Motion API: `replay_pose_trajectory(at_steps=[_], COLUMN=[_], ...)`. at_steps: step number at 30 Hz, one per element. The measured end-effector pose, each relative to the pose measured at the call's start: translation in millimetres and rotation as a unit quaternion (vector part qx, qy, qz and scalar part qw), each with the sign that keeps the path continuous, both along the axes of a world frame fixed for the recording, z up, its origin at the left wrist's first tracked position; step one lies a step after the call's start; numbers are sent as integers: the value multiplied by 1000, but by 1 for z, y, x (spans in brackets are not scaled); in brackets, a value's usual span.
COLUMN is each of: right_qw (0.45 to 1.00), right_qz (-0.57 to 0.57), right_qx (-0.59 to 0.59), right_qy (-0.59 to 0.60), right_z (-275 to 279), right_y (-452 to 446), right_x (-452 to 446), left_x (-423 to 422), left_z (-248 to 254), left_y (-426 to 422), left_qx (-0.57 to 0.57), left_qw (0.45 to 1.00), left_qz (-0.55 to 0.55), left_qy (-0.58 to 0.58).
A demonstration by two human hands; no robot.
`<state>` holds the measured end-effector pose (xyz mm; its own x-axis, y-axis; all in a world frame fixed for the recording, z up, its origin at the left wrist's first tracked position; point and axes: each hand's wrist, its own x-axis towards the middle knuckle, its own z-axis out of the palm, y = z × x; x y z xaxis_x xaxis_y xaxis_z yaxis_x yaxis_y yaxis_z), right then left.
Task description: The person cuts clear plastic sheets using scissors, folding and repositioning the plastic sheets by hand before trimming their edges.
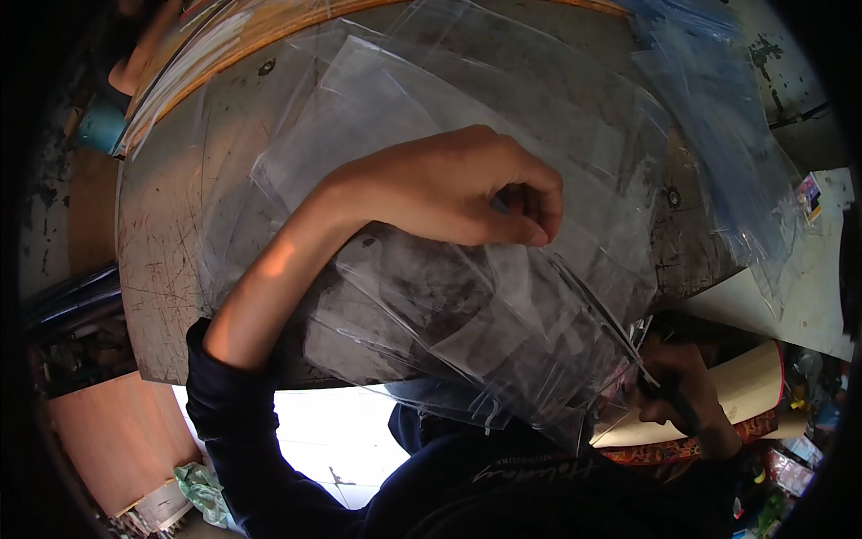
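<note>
Several clear plastic sheets [404, 99] lie overlapping on the worn table, and their near part hangs over its front edge toward my body. My left hand [458, 184] is over the middle of the pile, its thumb and fingers pinched on the edge of a plastic sheet. At the lower right, my right hand [687, 391] is closed round the dark handles of scissors [662, 388]. The scissors point up and left along the sheet's edge, toward my left hand. Reflections on the plastic partly hide where the blades end.
A bluish stack of plastic [718, 135] hangs at the table's right side. The scratched table [162, 242] has a curved wooden rim at the far side. A rolled cream sheet [745, 386] lies beside my right hand. Another person's limb [139, 58] shows at the upper left.
</note>
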<state>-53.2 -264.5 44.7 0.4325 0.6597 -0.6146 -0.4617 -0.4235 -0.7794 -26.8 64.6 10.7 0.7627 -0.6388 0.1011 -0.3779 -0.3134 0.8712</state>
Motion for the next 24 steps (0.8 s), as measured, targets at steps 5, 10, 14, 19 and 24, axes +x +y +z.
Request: replay_pose_trajectory(at_steps=[5,10,14,19,24], right_qw=[998,999,1000,994,981], right_qz=[22,14,-3,41,70], right_qx=[7,-1,-10,-52,-47], right_qy=[-62,-43,-27,-89,-177], right_z=[-4,-4,-4,-1,-2], right_y=[-1,0,1,1,1], right_x=[-1,3,3,5,6], left_x=[0,0,1,0,0], left_z=[-1,-1,-3,-2,0], left_y=[1,0,0,0,0], left_qx=[-6,-12,-19,-7,0], left_qw=[1000,1000,1000,1000,1000], left_qz=[-7,-14,-16,-13,-11], left_qy=[16,22,16,14,21])
